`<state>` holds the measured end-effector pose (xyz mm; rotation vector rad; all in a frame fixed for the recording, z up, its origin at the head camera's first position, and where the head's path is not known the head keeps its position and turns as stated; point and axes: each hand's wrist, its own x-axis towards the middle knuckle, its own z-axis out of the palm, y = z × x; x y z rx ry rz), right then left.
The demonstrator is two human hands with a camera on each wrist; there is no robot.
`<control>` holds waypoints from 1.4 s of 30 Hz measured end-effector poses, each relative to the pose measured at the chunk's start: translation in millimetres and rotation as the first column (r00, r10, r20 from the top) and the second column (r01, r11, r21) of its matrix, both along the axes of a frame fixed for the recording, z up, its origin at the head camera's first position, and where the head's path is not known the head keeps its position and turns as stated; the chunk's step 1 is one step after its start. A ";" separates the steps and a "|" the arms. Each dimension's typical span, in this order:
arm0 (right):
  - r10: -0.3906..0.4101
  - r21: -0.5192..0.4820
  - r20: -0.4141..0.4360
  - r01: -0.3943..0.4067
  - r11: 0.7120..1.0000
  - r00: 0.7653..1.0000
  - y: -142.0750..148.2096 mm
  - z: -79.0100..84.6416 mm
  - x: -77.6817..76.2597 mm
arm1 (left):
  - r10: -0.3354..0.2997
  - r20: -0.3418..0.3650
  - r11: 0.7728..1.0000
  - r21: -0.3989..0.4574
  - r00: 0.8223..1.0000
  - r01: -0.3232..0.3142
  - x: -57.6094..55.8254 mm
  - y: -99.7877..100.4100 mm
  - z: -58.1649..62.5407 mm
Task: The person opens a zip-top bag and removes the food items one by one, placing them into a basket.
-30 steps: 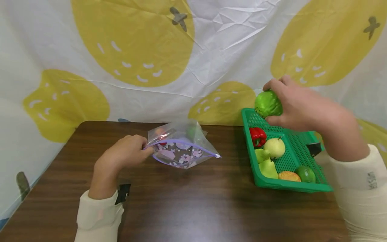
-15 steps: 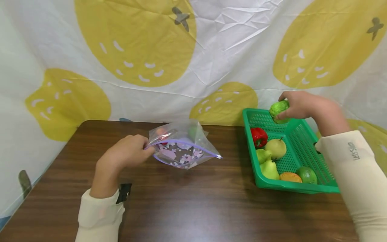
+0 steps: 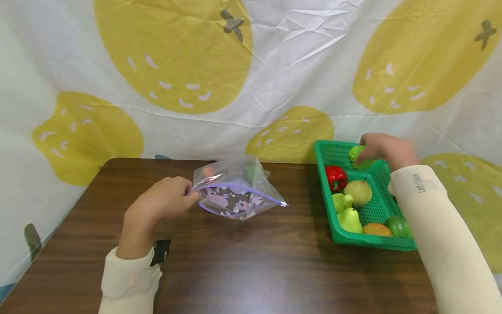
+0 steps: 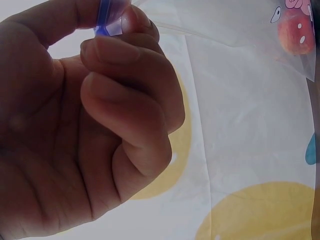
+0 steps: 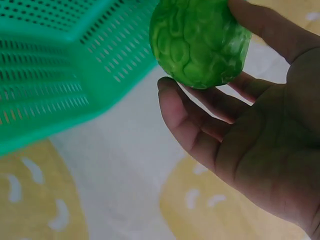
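Note:
With thumb and fingers, my left hand (image 3: pixel 162 199) pinches the purple zip edge of a clear zip bag (image 3: pixel 268 192) lying on the table. The bag's mouth gapes toward me, and a reddish-orange fruit (image 3: pixel 208 171) and a green one (image 3: pixel 249 171) show through the plastic. In the left wrist view, the purple zip strip (image 4: pixel 103 16) sits between thumb and finger. My right hand (image 3: pixel 381 147) grips a bumpy green custard apple (image 5: pixel 197 42) over the back of the green basket (image 3: pixel 328 209); its fingers wrap the fruit from the side in the right wrist view.
Inside the basket lie a red bell pepper (image 3: pixel 336 178), a round pale pear (image 3: pixel 358 193), pale green pears (image 3: pixel 350 220), an orange-brown item (image 3: pixel 377 230) and a green lime-like fruit (image 3: pixel 398 226). A lemon-print cloth (image 3: pixel 204 131) hangs behind the brown table (image 3: pixel 235 266).
My right hand has carried the custard apple down and slightly right, from above the basket's back rim to low over its back part. The left hand and bag have stayed put.

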<state>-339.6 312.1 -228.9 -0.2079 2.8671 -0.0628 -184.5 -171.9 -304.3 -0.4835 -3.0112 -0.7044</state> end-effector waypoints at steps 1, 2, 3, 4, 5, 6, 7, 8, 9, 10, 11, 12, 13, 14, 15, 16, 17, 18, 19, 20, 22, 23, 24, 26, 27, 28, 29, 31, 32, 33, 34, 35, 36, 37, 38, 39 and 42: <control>-0.015 0.005 0.008 0.015 1.000 1.000 -0.2 -2.6 -0.5 | 0.002 0.006 1.000 0.002 1.000 -0.002 0.3 -0.1 0.3; -0.033 0.011 0.015 0.033 0.999 0.999 -0.1 -5.2 -0.9 | 0.003 0.012 1.000 0.004 1.000 -0.003 0.5 -0.4 0.5; -0.049 0.016 0.020 0.048 0.999 0.999 0.2 -7.5 -1.1 | 0.006 0.019 1.000 0.006 1.000 -0.006 0.5 -0.6 0.7; -0.058 0.018 0.025 0.057 0.998 0.998 0.7 -9.9 -1.6 | 0.008 0.023 1.000 0.006 1.000 -0.008 0.8 -0.7 1.1; -0.065 0.017 0.035 0.065 0.998 0.997 1.5 -12.3 -2.2 | 0.009 0.027 1.000 0.008 1.000 -0.009 0.8 -0.9 1.2; -0.070 0.012 0.046 0.070 0.997 0.996 2.5 -14.9 -2.9 | 0.010 0.027 1.000 0.009 1.000 -0.010 0.8 -1.0 1.3; -0.073 0.011 0.053 0.073 0.997 0.996 3.6 -17.3 -3.4 | 0.010 0.027 1.000 0.010 1.000 -0.011 0.9 -1.0 1.5; -0.077 0.011 0.059 0.076 0.997 0.995 4.6 -20.1 -3.8 | 0.008 0.021 1.000 0.009 1.000 -0.009 0.9 -1.1 1.5; -0.080 0.009 0.066 0.079 0.997 0.995 5.8 -23.2 -4.5 | 0.007 0.015 1.000 0.007 1.000 -0.007 0.9 -1.0 1.4; -0.081 0.007 0.075 0.081 0.997 0.994 7.0 -26.3 -5.2 | 0.005 0.009 1.000 0.006 1.000 -0.005 0.9 -1.0 1.4; -0.084 0.006 0.081 0.084 0.996 0.993 7.9 -29.2 -5.9 | 0.003 0.004 1.000 0.005 1.000 -0.003 0.8 -1.0 1.2; -0.086 0.002 0.083 0.087 0.996 0.993 8.7 -32.4 -6.8 | 0.004 0.001 1.000 0.005 1.000 -0.004 1.1 -1.0 1.4; -0.087 -0.004 0.084 0.088 0.996 0.993 9.6 -35.3 -7.1 | 0.004 -0.003 1.000 0.004 1.000 -0.004 1.1 -0.7 1.3; -0.088 -0.012 0.089 0.089 0.996 0.992 10.2 -38.2 -7.6 | 0.003 -0.010 1.000 0.003 1.000 -0.003 0.8 -0.5 1.2; -0.089 -0.019 0.094 0.092 0.996 0.992 10.8 -40.8 -8.0 | 0.003 -0.012 1.000 0.003 1.000 -0.003 0.7 -0.3 1.1; -0.091 -0.024 0.098 0.094 0.995 0.991 11.1 -43.1 -8.2 | 0.003 -0.014 1.000 0.004 1.000 -0.003 0.5 -0.3 0.9; -0.093 -0.032 0.100 0.097 0.995 0.991 11.4 -45.3 -8.3 | 0.002 -0.015 1.000 0.005 1.000 -0.002 0.2 -0.4 0.7; -0.093 -0.041 0.105 0.098 0.994 0.990 11.5 -47.3 -8.4 | 0.001 -0.016 1.000 0.005 1.000 -0.001 0.0 -0.3 0.4; -0.092 -0.046 0.112 0.098 0.994 0.989 11.4 -49.0 -8.3 | -0.001 -0.016 1.000 0.005 1.000 0.001 -0.4 -0.3 -0.1; -0.094 -0.048 0.115 0.100 0.994 0.989 11.3 -50.4 -8.0 | -0.003 -0.014 1.000 0.005 1.000 0.003 -0.6 -0.3 -0.5; -0.092 -0.054 0.116 0.099 0.994 0.989 11.3 -53.1 -7.8 | -0.004 -0.008 1.000 0.005 1.000 0.004 -0.7 -0.4 -1.3; -0.091 -0.051 0.114 0.097 0.994 0.989 11.4 -54.4 -8.1 | -0.004 -0.005 1.000 0.003 1.000 0.004 -0.6 -0.3 -1.6; -0.086 -0.046 0.112 0.092 0.995 0.990 11.4 -55.5 -8.3 | -0.004 -0.003 1.000 0.001 1.000 0.004 -0.4 -0.2 -1.8; -0.081 -0.035 0.106 0.085 0.996 0.991 12.0 -57.4 -8.6 | -0.002 0.000 1.000 0.001 1.000 0.002 0.0 -0.1 -1.9; -0.081 -0.028 0.104 0.085 0.996 0.991 12.3 -58.5 -8.9 | -0.002 0.000 1.000 0.002 1.000 0.002 0.2 0.0 -1.9; -0.084 -0.018 0.102 0.086 0.996 0.991 12.8 -59.6 -9.3 | -0.001 0.000 1.000 0.004 1.000 0.001 0.4 0.1 -1.7; -0.088 -0.010 0.102 0.089 0.996 0.991 12.9 -60.5 -9.5 | -0.001 0.000 1.000 0.004 1.000 0.001 0.5 0.2 -1.5; -0.097 -0.006 0.106 0.099 0.995 0.990 13.1 -62.0 -9.2 | 0.000 0.000 1.000 0.007 1.000 0.000 0.5 0.3 -1.0; -0.104 -0.001 0.110 0.104 0.995 0.989 13.4 -63.0 -9.3 | 0.001 -0.001 1.000 0.009 1.000 -0.001 0.5 0.2 -0.8; -0.108 0.002 0.109 0.109 0.994 0.988 13.4 -63.8 -9.1 | 0.001 -0.002 1.000 0.010 1.000 -0.001 0.3 0.1 -0.6; -0.109 0.005 0.108 0.110 0.994 0.988 13.7 -64.4 -8.9 | 0.000 -0.004 1.000 0.009 1.000 0.000 0.2 0.0 -0.5; -0.110 0.007 0.109 0.110 0.994 0.988 13.5 -64.7 -8.2 | 0.000 -0.005 1.000 0.009 1.000 0.000 -0.1 -0.1 -0.4; -0.109 0.009 0.109 0.109 0.994 0.988 13.6 -65.1 -7.9 | -0.002 -0.008 1.000 0.008 1.000 0.002 -0.3 -0.2 -0.4; -0.107 0.011 0.111 0.106 0.994 0.988 13.6 -65.4 -7.5 | -0.004 -0.010 1.000 0.007 1.000 0.004 -0.4 -0.2 -0.4; -0.106 0.011 0.113 0.105 0.994 0.988 13.8 -65.6 -7.3 | -0.005 -0.011 1.000 0.005 1.000 0.005 -0.5 -0.3 -0.4; -0.105 0.007 0.116 0.105 0.994 0.988 13.4 -65.4 -6.7 | -0.006 -0.011 1.000 0.005 1.000 0.006 -0.3 -0.5 -0.4; -0.112 -0.006 0.133 0.113 0.994 0.985 13.5 -65.2 -6.7 | -0.007 -0.009 1.000 0.003 1.000 0.007 0.0 -1.0 -0.7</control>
